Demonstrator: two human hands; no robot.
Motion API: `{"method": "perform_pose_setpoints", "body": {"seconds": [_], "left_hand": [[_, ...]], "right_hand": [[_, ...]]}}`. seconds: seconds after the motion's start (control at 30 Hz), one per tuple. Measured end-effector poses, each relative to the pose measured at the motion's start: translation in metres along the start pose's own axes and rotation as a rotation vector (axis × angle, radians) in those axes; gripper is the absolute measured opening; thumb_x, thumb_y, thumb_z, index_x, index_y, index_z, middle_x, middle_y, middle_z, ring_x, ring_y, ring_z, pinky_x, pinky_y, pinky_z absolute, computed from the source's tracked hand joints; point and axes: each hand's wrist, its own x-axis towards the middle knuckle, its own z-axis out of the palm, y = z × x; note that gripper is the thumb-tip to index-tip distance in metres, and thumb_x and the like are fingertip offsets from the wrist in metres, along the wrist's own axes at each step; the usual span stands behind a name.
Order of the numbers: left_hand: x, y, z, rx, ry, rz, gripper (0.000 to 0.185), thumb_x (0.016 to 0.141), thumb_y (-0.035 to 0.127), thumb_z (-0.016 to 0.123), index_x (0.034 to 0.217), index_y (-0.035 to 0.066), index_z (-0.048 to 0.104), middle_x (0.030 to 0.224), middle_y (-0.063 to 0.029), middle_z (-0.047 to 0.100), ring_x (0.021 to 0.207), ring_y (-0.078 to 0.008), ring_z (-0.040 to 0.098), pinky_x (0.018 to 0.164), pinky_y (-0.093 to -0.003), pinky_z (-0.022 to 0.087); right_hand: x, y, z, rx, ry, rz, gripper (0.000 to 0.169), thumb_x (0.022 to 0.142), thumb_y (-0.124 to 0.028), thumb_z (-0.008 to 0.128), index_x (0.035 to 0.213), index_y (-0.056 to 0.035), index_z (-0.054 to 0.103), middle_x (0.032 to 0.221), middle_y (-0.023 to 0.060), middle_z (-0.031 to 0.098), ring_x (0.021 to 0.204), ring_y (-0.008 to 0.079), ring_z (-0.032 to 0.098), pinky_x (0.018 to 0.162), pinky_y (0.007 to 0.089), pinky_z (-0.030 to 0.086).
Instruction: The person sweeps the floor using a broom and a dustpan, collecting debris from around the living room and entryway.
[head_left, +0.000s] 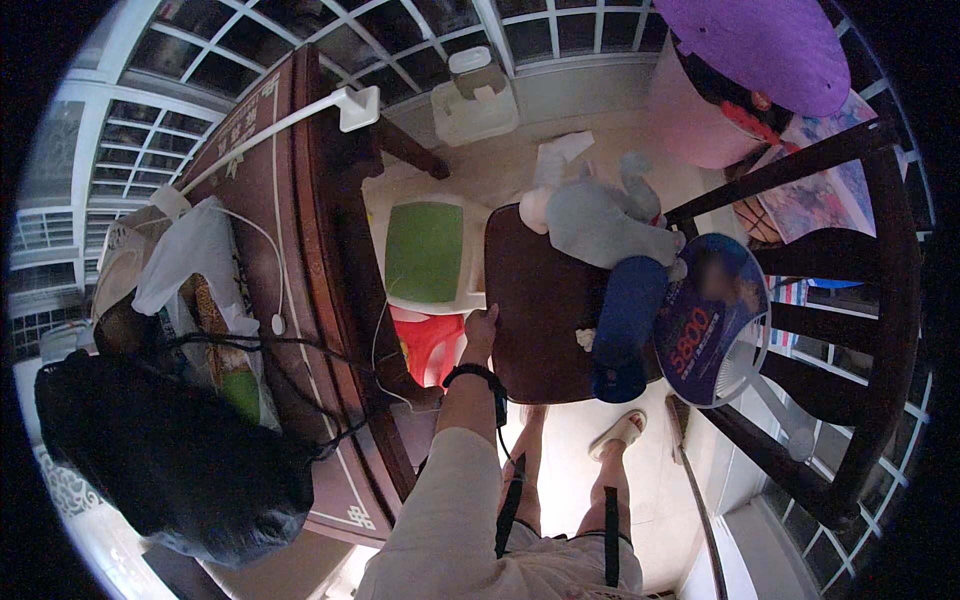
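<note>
My left hand (481, 330), with a black band at its wrist, grips the left edge of a dark wooden chair's seat (536, 300). Part of its fingers is hidden at that edge. My right hand is out of view. On the seat's far right side lies a grey plush toy (611, 221). A dark blue cylindrical item (630, 330) rests against the toy, with a small pale crumpled thing (585, 340) beside it. Towards the slatted backrest (817, 326) leans a plastic hand fan (705, 322) bearing print, its white handle pointing down right.
A dark wooden table (300, 225) stands left, carrying a black bag (172, 457), a white plastic bag (187, 262) and a white lamp arm (262, 139). Beyond my hand are a green-topped stool (424, 251) and red item (427, 345). A pink bin (686, 112) stands far right.
</note>
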Motion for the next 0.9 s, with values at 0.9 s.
{"method": "perform_pose_setpoints", "body": {"seconds": [0.9], "left_hand": [[-0.122, 0.050, -0.008, 0.026, 0.400, -0.279, 0.057, 0.073, 0.031, 0.054, 0.114, -0.001, 0.031, 0.109, -0.0212, 0.039, 0.101, -0.0350, 0.039, 0.083, -0.0423, 0.034]], "right_hand": [[-0.018, 0.026, 0.003, 0.011, 0.002, -0.142, 0.025, 0.072, -0.020, 0.053, 0.090, -0.0019, 0.051, 0.065, 0.0008, 0.051, 0.054, 0.0084, 0.044, 0.049, 0.0188, 0.036]]}}
